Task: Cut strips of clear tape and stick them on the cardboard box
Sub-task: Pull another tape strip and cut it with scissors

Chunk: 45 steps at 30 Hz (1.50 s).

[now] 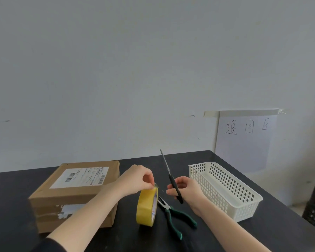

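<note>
My left hand (pixel 138 179) pinches the free end at the top of the tape roll (pixel 146 206), which stands on edge at lower centre. My right hand (pixel 185 191) grips the scissors (pixel 171 179), blades together and pointing up. The cardboard box (pixel 76 191) sits lower left, beside the roll. Recommendation: draw the strip out taut and level before cutting.

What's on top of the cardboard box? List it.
A white shipping label with barcodes lies flat on the cardboard box. The left forearm covers the top's near right corner; anything there is hidden.
</note>
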### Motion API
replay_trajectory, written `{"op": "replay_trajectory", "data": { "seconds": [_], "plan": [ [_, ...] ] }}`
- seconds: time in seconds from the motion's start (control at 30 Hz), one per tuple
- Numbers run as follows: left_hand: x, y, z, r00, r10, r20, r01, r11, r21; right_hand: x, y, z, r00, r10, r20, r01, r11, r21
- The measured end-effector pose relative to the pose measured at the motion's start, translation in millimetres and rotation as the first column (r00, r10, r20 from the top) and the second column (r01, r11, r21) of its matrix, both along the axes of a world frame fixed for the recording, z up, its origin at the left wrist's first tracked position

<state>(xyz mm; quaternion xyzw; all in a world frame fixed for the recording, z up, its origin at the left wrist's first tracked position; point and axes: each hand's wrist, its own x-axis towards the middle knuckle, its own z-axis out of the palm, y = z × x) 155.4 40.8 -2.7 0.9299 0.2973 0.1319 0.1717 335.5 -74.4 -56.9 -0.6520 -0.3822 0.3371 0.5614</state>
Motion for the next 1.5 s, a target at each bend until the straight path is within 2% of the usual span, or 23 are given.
{"op": "replay_trajectory", "data": {
  "seconds": [0.2,0.53,1.1,1.33,1.5],
  "plan": [
    [0,-5,-2,0.997,-0.017,0.079,0.016,1.000,0.010,-16,19,-10,1.000,0.019,-0.021,-0.019,1.000,0.010],
    [0,-2,-4,0.994,-0.017,0.110,0.019,1.000,-0.016,-25,35,-24,0.995,0.023,-0.095,-0.020,0.999,0.032],
    [-6,0,-2,0.998,0.020,0.065,-0.023,0.998,0.057,-44,51,-42,0.993,-0.091,0.081,0.097,0.992,-0.079],
    [-15,0,-3,0.993,0.048,0.109,-0.052,0.998,0.040,-50,58,-42,0.974,-0.065,0.217,0.095,0.987,-0.131],
    [-22,0,11,0.978,0.062,0.201,-0.066,0.998,0.015,-48,63,-42,0.962,-0.056,0.267,0.113,0.972,-0.204]
  ]
}}
